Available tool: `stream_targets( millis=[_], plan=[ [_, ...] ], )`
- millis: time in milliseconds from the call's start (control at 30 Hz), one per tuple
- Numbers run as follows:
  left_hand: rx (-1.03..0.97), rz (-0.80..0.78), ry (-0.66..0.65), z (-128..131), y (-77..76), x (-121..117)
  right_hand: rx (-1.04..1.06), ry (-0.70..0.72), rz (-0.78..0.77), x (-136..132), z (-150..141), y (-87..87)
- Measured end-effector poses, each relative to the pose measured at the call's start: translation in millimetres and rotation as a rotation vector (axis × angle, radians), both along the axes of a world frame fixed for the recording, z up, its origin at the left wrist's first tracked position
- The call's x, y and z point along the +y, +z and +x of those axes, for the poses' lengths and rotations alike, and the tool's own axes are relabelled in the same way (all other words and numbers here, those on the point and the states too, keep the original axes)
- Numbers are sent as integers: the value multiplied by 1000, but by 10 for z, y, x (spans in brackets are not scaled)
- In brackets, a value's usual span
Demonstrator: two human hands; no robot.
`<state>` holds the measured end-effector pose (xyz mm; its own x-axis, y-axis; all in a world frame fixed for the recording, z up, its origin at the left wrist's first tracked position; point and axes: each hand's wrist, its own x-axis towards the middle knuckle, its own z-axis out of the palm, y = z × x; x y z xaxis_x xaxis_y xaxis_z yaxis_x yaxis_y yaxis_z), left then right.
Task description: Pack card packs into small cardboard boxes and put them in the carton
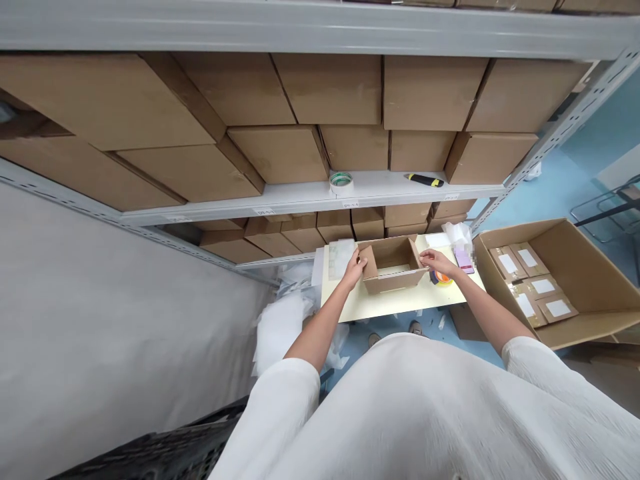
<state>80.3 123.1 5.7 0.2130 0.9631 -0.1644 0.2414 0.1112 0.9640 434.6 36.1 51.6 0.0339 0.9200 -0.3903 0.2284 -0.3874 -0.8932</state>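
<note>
An open cardboard box [393,283] sits on the pale yellow table [370,309], its top facing me. My left hand [354,269] grips the box's left end, thumb and fingers on the cardboard. At the opposite end, my right hand [436,261] has its fingers closed on the box's right edge. Beside my right hand lies a roll of orange and blue tape [441,278]. A phone [463,259] with a lit screen rests farther right. To the left of the box is a whitish padded sheet [340,259].
A metal shelf [300,197] full of cardboard boxes stands ahead, with a tape roll [341,182] and a yellow-black utility knife [424,180] on its ledge. At right, a large open carton [595,293] holds several labelled boxes. White packing sheets [280,327] pile up left of the table.
</note>
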Motion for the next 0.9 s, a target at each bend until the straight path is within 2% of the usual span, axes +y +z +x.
stream_targets(
  millis=[100, 233, 467, 600, 667, 800, 900],
  plan=[
    [-76, -69, -63, -45, 59, -10, -23, 24, 13, 57, -14, -60],
    [-102, -40, 0, -102, 109, -11, -55, 15, 61, 102, -38, -126],
    [-49, -65, 50, -105, 99, 7, -68, 11, 290, 202, -79, -112],
    [-41, -105, 45, -224, 100, 23, -36, 15, 234, 207, -80, -121],
    [-31, -102, -14, -359, 109, 19, 14, -14, 155, 174, -77, -129],
    [11, -152, -365, -644, 131, -49, 54, -38, 89, 118, -75, -115],
    [28, -160, -522, -754, 139, -117, 42, -24, 77, 116, -74, -88]
  ],
)
